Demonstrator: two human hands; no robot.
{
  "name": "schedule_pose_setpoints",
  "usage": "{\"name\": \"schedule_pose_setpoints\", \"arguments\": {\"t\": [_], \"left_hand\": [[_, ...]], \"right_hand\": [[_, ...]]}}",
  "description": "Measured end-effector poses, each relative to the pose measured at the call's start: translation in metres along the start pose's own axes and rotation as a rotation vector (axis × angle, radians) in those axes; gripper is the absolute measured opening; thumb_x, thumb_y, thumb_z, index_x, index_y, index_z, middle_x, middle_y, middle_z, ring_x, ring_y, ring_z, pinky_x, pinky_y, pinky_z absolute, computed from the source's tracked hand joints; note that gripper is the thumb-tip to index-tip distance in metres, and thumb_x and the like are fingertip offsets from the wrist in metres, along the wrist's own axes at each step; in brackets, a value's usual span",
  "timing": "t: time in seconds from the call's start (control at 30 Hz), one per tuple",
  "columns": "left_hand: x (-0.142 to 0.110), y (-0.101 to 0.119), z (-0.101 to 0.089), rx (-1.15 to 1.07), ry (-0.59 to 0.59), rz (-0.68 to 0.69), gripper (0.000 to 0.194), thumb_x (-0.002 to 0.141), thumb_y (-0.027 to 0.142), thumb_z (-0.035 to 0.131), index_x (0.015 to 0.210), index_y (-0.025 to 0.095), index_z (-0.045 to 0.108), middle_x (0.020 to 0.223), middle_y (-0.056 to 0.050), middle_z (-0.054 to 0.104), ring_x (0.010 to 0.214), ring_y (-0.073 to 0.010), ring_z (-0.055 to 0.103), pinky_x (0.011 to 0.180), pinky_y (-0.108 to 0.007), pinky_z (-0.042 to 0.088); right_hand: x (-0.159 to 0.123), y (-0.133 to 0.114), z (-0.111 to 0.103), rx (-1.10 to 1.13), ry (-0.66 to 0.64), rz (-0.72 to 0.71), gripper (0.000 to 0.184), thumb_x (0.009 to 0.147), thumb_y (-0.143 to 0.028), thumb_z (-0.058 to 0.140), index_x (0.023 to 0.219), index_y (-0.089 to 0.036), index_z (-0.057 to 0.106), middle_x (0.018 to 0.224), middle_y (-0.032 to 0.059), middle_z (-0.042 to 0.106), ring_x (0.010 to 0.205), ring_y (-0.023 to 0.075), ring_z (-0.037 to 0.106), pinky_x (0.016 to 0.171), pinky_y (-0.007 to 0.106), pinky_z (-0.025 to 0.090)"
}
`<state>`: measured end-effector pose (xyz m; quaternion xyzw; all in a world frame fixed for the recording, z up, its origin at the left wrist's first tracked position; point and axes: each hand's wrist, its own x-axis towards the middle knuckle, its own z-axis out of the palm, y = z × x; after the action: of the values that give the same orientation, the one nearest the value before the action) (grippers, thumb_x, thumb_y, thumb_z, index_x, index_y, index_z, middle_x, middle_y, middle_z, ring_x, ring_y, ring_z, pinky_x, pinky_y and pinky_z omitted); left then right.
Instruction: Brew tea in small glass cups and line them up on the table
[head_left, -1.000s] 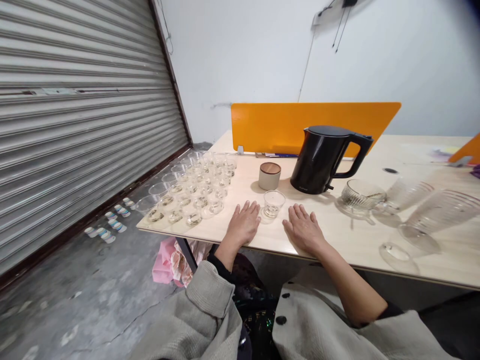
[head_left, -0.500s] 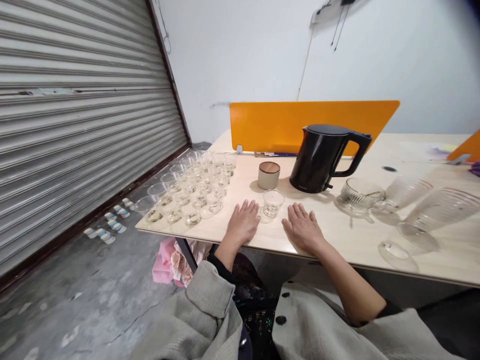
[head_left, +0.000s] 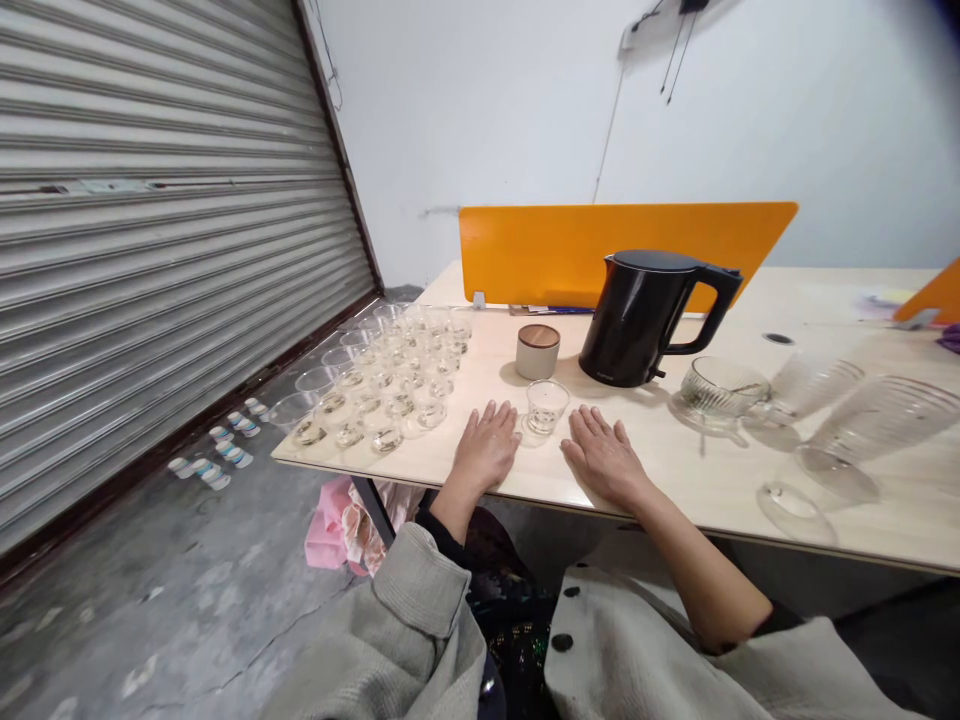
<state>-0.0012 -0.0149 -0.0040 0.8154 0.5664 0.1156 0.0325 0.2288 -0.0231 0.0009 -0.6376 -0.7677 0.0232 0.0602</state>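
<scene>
My left hand (head_left: 487,446) lies flat, palm down, on the light wooden table (head_left: 675,490) with its fingers stretched out. My right hand (head_left: 602,456) rests the same way a little to the right. Between the two hands, just beyond the fingertips, stands a small clear glass cup (head_left: 546,405); neither hand touches it. Behind the cup are a beige jar with a wooden lid (head_left: 538,350) and a black electric kettle (head_left: 646,317).
Several small glass cups (head_left: 382,375) crowd the table's left end. Ribbed glass vessels (head_left: 724,388) and a glass lid (head_left: 796,508) lie at the right. An orange divider (head_left: 540,250) stands behind. A roller shutter (head_left: 150,230) and small cups on the floor (head_left: 217,450) are at left.
</scene>
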Motion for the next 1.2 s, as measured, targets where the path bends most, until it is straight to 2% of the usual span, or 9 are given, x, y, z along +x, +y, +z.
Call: {"name": "schedule_pose_setpoints", "arguments": {"t": [0.07,0.17,0.33,0.5,0.67,0.87,1.0,1.1,1.2], "left_hand": [[-0.001,0.002,-0.002,-0.004,0.006,0.001,0.056,0.108,0.039,0.028,0.16,0.019,0.037,0.17,-0.007,0.031,0.159,-0.0289,0.022,0.13,-0.055,0.019],[-0.006,0.008,-0.005,-0.016,0.028,0.028,0.055,0.109,0.04,0.029,0.157,0.017,0.041,0.168,-0.009,0.036,0.158,-0.0289,0.027,0.129,-0.053,0.024],[-0.033,0.02,-0.003,-0.055,0.129,0.067,0.055,0.108,0.044,0.036,0.153,0.014,0.046,0.163,-0.011,0.045,0.154,-0.0304,0.035,0.127,-0.051,0.029],[-0.068,0.023,0.004,-0.099,0.205,0.198,0.052,0.107,0.044,0.042,0.15,0.016,0.049,0.16,-0.011,0.049,0.153,-0.0286,0.038,0.127,-0.046,0.03],[-0.085,0.022,0.013,-0.094,0.263,0.318,0.051,0.105,0.042,0.05,0.148,0.016,0.049,0.157,-0.012,0.052,0.152,-0.0297,0.04,0.127,-0.047,0.029],[-0.093,0.019,0.014,-0.071,0.319,0.413,0.057,0.099,0.035,0.06,0.149,0.011,0.047,0.154,-0.015,0.054,0.15,-0.027,0.041,0.126,-0.044,0.031],[-0.097,0.013,0.016,-0.072,0.324,0.458,0.052,0.096,0.031,0.065,0.143,0.012,0.053,0.145,-0.014,0.062,0.142,-0.0254,0.049,0.124,-0.043,0.034],[-0.098,0.01,0.02,-0.07,0.335,0.458,0.045,0.096,0.031,0.065,0.137,0.012,0.058,0.139,-0.013,0.065,0.139,-0.0271,0.051,0.124,-0.042,0.035],[-0.097,0.009,0.024,-0.049,0.324,0.448,0.043,0.099,0.032,0.061,0.137,0.011,0.058,0.143,-0.012,0.063,0.141,-0.0284,0.049,0.124,-0.041,0.033]], "right_hand": [[0.005,0.002,-0.002,0.127,0.048,-0.013,0.072,0.102,-0.049,0.036,0.161,-0.008,0.033,0.17,0.0168,0.027,0.159,0.0312,0.019,0.128,0.055,0.015],[0.019,0.001,-0.007,0.403,0.166,0.009,0.083,0.094,-0.059,0.051,0.159,-0.01,0.036,0.164,0.0201,0.039,0.152,0.0339,0.035,0.123,0.05,0.031],[0.042,-0.015,-0.011,0.791,0.317,0.002,0.096,0.076,-0.07,0.07,0.151,-0.015,0.046,0.148,0.021,0.058,0.137,0.0373,0.054,0.11,0.051,0.046],[0.051,-0.028,-0.006,0.92,0.339,-0.004,0.089,0.07,-0.071,0.074,0.136,-0.015,0.055,0.133,0.0207,0.066,0.121,0.035,0.064,0.099,0.049,0.054],[0.049,-0.047,-0.008,0.925,0.393,-0.017,0.074,0.069,-0.068,0.076,0.122,-0.019,0.059,0.121,0.0171,0.07,0.11,0.0326,0.066,0.091,0.049,0.056],[0.04,-0.11,-0.015,0.962,0.246,-0.216,0.06,0.073,-0.057,0.076,0.118,-0.021,0.057,0.121,0.0137,0.068,0.11,0.0277,0.065,0.087,0.041,0.057],[0.042,-0.152,-0.01,0.975,0.133,-0.316,0.052,0.071,-0.05,0.077,0.11,-0.022,0.059,0.11,0.0084,0.067,0.105,0.0257,0.064,0.082,0.039,0.057],[0.046,-0.174,-0.005,0.999,0.104,-0.34,0.047,0.068,-0.048,0.078,0.102,-0.022,0.059,0.108,0.0066,0.065,0.102,0.0243,0.062,0.08,0.039,0.058],[0.048,-0.187,0.0,1.039,0.091,-0.325,0.05,0.065,-0.048,0.079,0.103,-0.023,0.058,0.107,0.0064,0.064,0.103,0.0249,0.062,0.079,0.039,0.059]]}}
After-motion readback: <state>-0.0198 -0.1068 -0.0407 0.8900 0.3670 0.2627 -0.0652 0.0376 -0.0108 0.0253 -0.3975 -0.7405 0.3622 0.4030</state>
